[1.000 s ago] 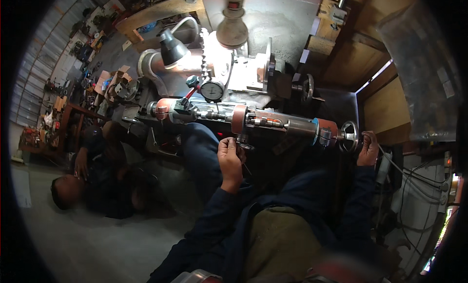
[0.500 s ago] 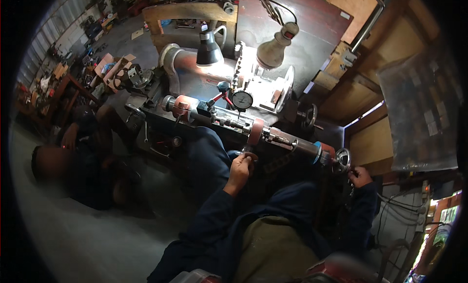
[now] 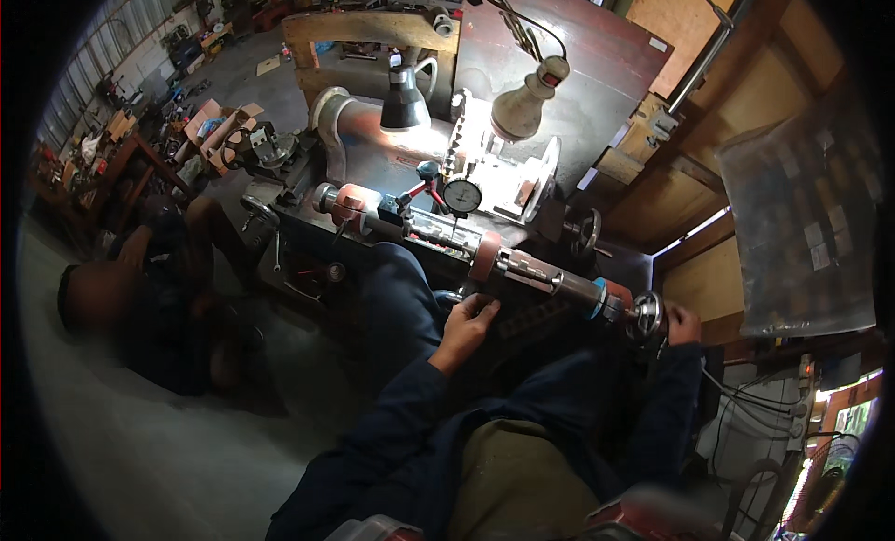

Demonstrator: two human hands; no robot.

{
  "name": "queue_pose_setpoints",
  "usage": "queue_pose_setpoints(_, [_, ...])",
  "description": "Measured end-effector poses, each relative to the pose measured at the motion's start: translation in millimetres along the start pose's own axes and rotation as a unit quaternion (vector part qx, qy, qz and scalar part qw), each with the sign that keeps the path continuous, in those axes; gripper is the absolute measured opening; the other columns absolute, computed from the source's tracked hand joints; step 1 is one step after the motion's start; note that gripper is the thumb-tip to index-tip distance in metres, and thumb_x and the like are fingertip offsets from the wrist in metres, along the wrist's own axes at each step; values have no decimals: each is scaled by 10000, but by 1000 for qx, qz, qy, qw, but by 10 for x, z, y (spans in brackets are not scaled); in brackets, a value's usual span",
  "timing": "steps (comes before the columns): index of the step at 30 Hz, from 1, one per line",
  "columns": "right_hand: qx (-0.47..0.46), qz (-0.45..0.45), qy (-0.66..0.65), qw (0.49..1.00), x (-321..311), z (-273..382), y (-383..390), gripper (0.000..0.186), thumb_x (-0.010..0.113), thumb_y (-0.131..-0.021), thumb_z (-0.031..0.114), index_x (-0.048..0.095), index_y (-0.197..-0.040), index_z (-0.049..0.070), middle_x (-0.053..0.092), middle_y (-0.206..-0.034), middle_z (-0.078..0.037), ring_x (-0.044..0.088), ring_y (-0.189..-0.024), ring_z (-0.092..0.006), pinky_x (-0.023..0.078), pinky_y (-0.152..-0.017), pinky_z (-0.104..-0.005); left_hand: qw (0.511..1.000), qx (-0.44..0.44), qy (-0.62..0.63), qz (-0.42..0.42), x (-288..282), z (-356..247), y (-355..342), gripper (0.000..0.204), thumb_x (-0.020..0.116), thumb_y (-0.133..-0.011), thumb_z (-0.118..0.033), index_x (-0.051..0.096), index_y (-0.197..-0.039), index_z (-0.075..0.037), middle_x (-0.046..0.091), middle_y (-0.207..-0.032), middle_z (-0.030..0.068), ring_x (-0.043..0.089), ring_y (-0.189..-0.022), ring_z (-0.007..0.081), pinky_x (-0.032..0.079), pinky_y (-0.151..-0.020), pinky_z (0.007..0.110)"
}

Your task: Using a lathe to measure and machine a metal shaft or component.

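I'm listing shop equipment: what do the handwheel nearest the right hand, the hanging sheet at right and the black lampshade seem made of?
Handwheel: probably bare, polished metal, given its grey shine and highlights.
Hanging sheet: likely glossy plastic film; it looks creased and partly see-through.
Black lampshade: smooth with a slight sheen; painted metal or plastic, I can't tell which.

Gap between hands [image 3: 469, 326] [image 3: 684, 325], handwheel [image 3: 645, 315] blocking right

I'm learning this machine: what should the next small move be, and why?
Perhaps turn the handwheel slightly while watching the dial gauge, since the right hand is right beside it and the gauge's stem points down toward the shaft.
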State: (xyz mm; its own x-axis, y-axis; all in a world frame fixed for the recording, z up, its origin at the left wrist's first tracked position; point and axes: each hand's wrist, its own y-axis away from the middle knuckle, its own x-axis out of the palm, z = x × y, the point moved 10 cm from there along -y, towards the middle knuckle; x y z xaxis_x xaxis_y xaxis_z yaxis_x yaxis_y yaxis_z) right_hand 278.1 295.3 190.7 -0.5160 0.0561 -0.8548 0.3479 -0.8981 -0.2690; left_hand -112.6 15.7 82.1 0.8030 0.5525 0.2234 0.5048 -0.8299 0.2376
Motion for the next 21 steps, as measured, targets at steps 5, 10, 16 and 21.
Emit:
queue_pose_setpoints(5, [53, 132, -116, 983, 741, -195, 79, 224, 612, -858, 129, 643, -1054, 23, 650, -966, -93, 625, -870, -193, 488, -794, -312, 998, 50, -39, -4, 83, -125, 69, 227, 640, -904, -230, 644, -934, -5, 635, -806, 18, 556, -757, 88, 439, -702, 243])
queue_pose_setpoints(10, [42, 237, -127, 962, 388, -311, 278, 276, 628, -864, 92, 619, -1130, 19, 641, -1026, -48, 606, -935, -142, 486, -770, -289, 999, 27, 13, 24, 76, -208, 138, 231, 573, -948, -235, 630, -906, -15, 571, -724, -8, 496, -666, 44, 400, -592, 212])
queue_pose_setpoints(16, [155, 100, 11, 983, 815, -465, 144, 197, 645, -796, 63, 666, -990, 39, 684, -942, -161, 664, -884, -289, 500, -750, -375, 963, -35, 71, 258, 1188, -503, 565, 283, 412, -1019, -243, 590, -981, -26, 461, -652, -32, 412, -570, 42, 346, -517, 195])
queue_pose_setpoints(21, [-39, -18, -7, 999, -31, 307, 700, 164, 615, -810, 72, 643, -961, 11, 640, -854, -206, 614, -853, -404, 483, -745, -386, 938, 20, 24, 344, 1296, -925, 789, 271, 420, -1017, -232, 579, -970, -18, 448, -662, -42, 410, -609, 43, 350, -542, 201])
